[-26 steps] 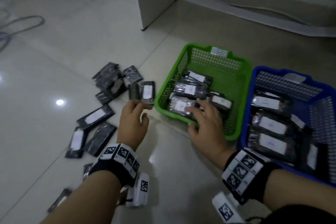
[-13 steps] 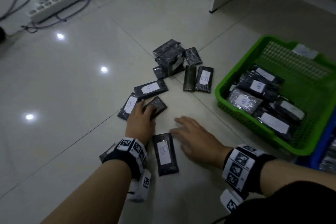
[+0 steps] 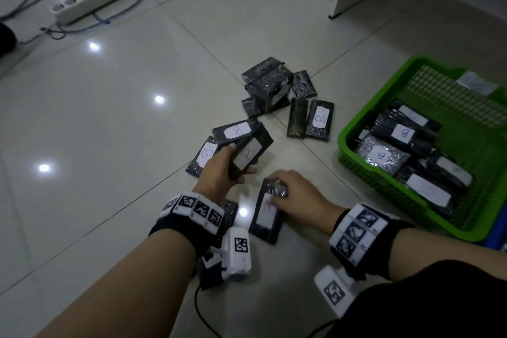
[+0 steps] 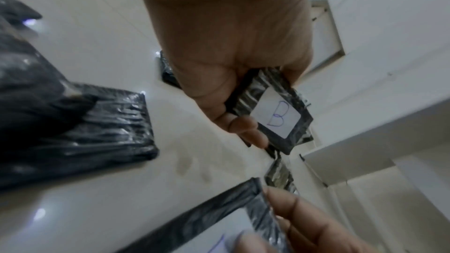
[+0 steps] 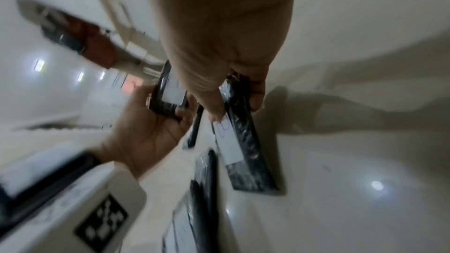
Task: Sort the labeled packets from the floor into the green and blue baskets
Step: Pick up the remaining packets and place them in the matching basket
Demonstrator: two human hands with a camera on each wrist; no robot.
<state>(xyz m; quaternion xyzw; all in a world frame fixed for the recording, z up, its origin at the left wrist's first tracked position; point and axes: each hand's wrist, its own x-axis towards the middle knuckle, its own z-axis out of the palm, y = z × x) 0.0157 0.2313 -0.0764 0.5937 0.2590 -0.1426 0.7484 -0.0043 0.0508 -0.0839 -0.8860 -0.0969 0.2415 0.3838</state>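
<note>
Tiled floor (image 3: 115,123) | green basket (image 3: 356,129): labeled packets | left hand (image 3: 219,173), right hand (image 3: 299,195): fingers each clamped on packet

One dark, shiny wrapped packet (image 3: 247,151) with a white label is lifted off the floor (image 3: 109,123), tilted, gripped in the left hand (image 3: 222,173); the left wrist view shows a "B" on its label. A second labeled packet (image 3: 267,212) lies flat on the floor just below it, with the right hand (image 3: 296,195) pinching its far end. More dark packets lie scattered on the tiles beyond, some label-up showing "B", others heaped in a loose pile (image 3: 270,85). The green basket (image 3: 365,118) stands to the right, holding several labeled packets. Only a sliver of the blue basket (image 3: 496,241) shows.
</note>
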